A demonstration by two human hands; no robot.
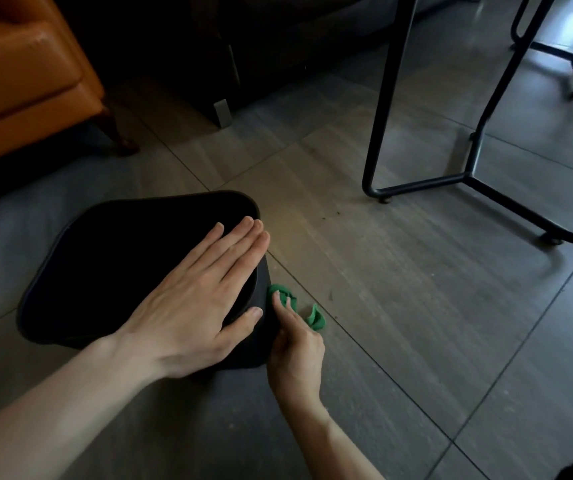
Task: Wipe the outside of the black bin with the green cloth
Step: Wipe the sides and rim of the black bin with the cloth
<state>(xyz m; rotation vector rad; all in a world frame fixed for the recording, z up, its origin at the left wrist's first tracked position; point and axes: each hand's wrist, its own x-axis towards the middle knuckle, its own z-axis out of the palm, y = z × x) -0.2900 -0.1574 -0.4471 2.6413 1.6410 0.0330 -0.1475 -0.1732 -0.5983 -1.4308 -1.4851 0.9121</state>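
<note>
- Green cloth [315, 318] bunched under the right hand [295, 351], just right of centre and low in the frame; its fingers [283, 311] curl round the fabric and press it against the side wall of the black bin.
- Left hand [195, 306] lies flat and open across the top of the black bin [112, 271], fingers together and pointing toward the upper right, thumb hooked over the near edge.
- Both forearms come in bare from the bottom of the frame.
- Bin sits on the floor at centre left, its broad rounded-square face turned up at the camera; whether that face is a lid or a base, I cannot tell.
- Floor [416, 323] is large grey tile with a faint wood-like grain, thin grout lines running diagonally, a few dark specks scattered to the right of the bin.
- Black metal frame legs [451, 178] stand on the tiles at upper right, small feet touching the floor.
- Orange upholstered seat [18, 81] fills the upper left, dark wooden leg beneath it.
- Dark sofa [209, 46] sits behind, along the top, with a pale block foot.
</note>
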